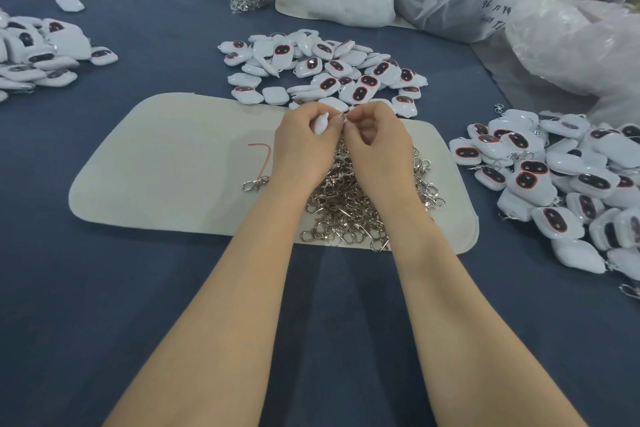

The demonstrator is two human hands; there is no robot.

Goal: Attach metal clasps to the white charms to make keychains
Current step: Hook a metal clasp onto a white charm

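Two hands meet near the cream felt mat's [156, 163] far edge — your left hand [304, 149] grips a small white plastic charm [320, 123], your right hand [379, 149] pinches its tip, fingertips hiding the join — with bare mat left of the silver metal clasp heap [349, 208].
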